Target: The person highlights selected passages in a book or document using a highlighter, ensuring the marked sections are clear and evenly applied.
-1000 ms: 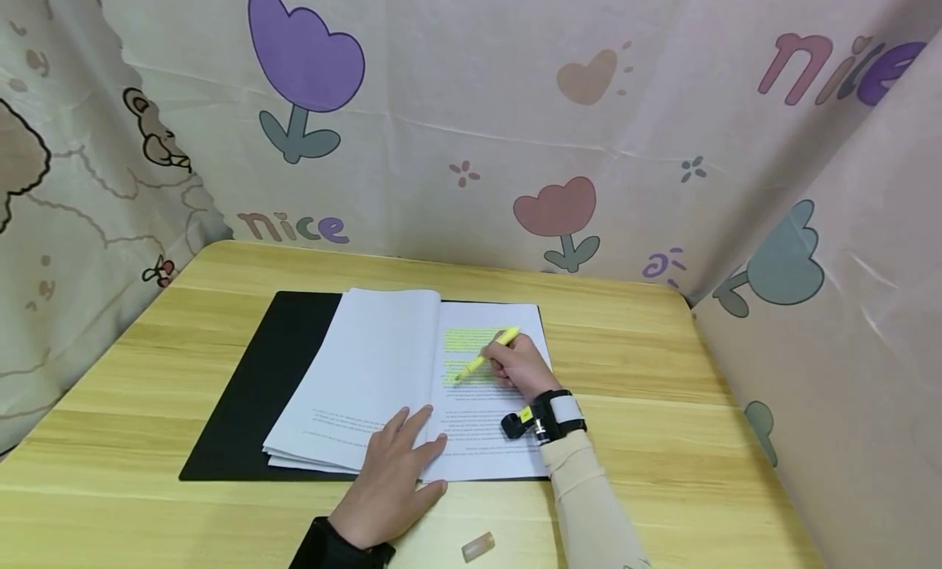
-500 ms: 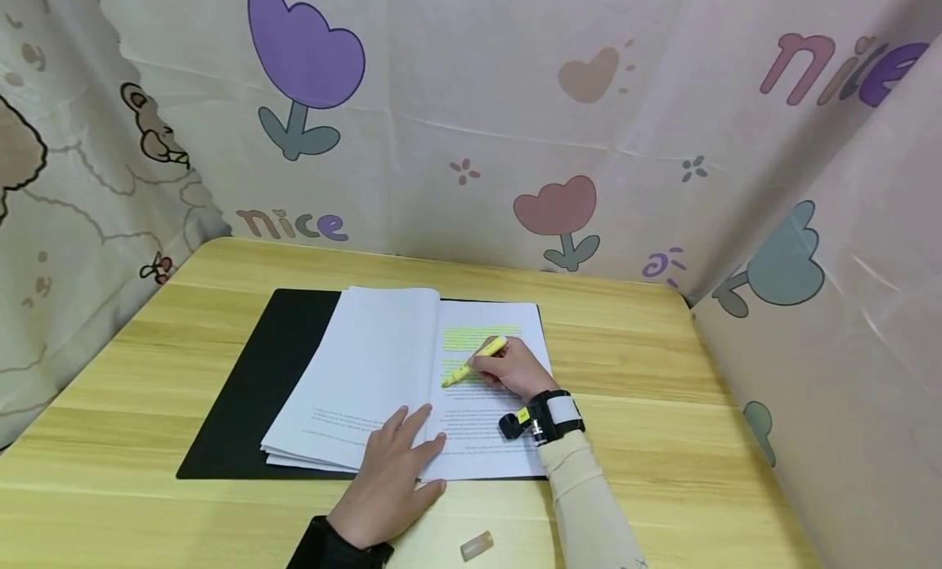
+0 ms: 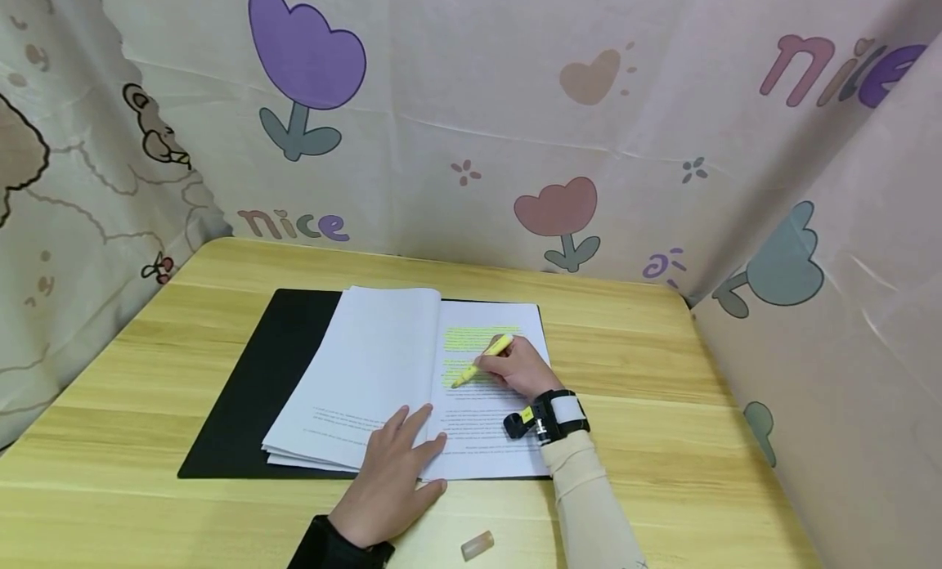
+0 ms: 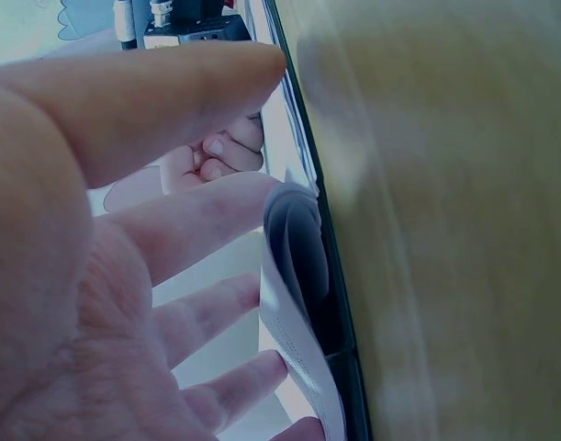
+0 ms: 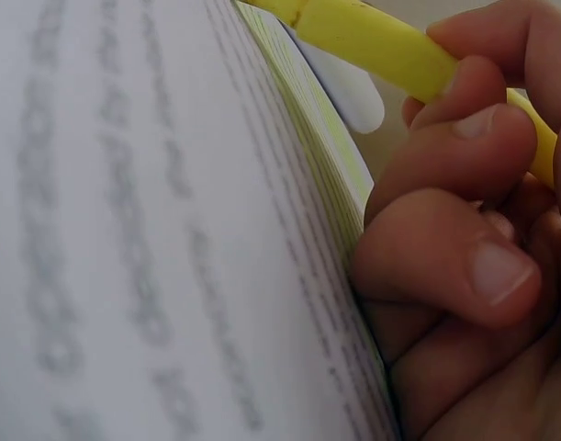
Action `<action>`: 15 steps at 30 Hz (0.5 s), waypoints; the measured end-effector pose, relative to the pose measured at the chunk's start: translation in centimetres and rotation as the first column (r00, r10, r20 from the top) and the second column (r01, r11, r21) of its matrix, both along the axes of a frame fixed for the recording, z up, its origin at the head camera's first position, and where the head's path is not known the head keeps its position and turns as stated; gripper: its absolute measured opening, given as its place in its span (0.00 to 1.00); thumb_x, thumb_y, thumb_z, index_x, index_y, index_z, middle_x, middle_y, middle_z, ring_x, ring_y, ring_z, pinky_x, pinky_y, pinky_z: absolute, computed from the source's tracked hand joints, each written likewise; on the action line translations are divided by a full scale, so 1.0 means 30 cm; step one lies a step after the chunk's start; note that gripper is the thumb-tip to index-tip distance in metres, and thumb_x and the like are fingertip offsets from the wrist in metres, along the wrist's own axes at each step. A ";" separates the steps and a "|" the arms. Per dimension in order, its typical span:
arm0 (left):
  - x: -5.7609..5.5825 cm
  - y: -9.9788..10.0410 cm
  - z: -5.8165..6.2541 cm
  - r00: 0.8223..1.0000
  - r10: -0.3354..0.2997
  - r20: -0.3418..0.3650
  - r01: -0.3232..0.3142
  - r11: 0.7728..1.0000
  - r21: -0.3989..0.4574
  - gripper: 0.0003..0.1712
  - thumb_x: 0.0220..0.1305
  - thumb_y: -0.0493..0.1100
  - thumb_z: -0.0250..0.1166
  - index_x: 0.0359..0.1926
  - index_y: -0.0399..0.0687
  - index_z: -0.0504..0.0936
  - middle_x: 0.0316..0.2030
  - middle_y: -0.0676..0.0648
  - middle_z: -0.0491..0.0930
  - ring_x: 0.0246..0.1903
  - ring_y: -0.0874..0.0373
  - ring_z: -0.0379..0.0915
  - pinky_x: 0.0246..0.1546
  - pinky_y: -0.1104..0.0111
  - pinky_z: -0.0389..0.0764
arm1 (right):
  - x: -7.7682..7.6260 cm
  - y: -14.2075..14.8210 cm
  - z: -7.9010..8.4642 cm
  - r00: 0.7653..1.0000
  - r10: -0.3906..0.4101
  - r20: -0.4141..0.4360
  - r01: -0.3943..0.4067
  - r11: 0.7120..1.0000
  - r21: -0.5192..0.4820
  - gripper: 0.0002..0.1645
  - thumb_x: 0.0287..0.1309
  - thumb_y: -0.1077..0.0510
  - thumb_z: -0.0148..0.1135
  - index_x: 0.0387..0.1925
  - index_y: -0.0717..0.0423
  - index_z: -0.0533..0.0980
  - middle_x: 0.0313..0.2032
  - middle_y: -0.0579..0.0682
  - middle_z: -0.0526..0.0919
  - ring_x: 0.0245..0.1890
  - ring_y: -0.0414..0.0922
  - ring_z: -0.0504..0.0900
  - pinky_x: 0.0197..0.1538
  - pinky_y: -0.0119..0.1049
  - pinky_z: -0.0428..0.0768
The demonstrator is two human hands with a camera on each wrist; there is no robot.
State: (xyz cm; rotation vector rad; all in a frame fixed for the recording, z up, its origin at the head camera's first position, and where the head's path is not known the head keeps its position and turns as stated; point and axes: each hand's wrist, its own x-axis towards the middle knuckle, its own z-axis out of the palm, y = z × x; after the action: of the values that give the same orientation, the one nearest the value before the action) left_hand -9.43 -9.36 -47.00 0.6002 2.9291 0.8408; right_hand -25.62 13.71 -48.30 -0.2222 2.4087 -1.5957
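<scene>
My right hand grips a yellow highlighter, its tip down on the printed right-hand page. Two blocks of text on that page carry yellow marking. In the right wrist view the highlighter runs between thumb and fingers, the other fingers curled beneath. My left hand rests with spread fingers near the fold, across the lower part of the turned-over left pages. The left wrist view shows the left hand's fingers straight against the curled paper edge.
The papers lie in an open black folder on a wooden table. A small translucent cap lies near the front edge, right of the left hand. A printed curtain hangs behind and at both sides.
The highlighter tip has moved left along the text line, then back a little to the right. The left hand stays in place.
</scene>
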 end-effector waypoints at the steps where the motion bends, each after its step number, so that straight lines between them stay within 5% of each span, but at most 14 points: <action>1: 0.000 0.001 0.001 1.000 0.000 0.001 0.000 1.000 -0.001 0.30 0.59 0.47 0.77 0.61 0.40 0.84 0.74 0.36 0.64 0.75 0.31 0.50 0.66 0.33 0.57 | 0.000 0.003 0.001 1.000 -0.003 0.003 0.003 1.000 -0.002 0.11 0.61 0.52 0.71 0.33 0.54 0.80 0.19 0.46 0.72 0.17 0.43 0.67 0.23 0.33 0.64; 15: 0.002 0.003 0.000 1.000 0.007 0.004 -0.007 1.000 0.005 0.30 0.59 0.47 0.77 0.61 0.40 0.84 0.74 0.36 0.63 0.75 0.31 0.50 0.67 0.33 0.57 | -0.011 0.055 -0.001 0.998 -0.046 0.045 0.048 0.998 -0.035 0.10 0.59 0.56 0.71 0.33 0.55 0.77 0.17 0.45 0.67 0.15 0.42 0.63 0.20 0.32 0.61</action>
State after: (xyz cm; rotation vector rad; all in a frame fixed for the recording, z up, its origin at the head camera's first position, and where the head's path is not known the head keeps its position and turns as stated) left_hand -9.38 -9.28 -46.99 0.5887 2.9276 0.8498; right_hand -25.96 15.35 -48.33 -0.1364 2.3707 -1.6478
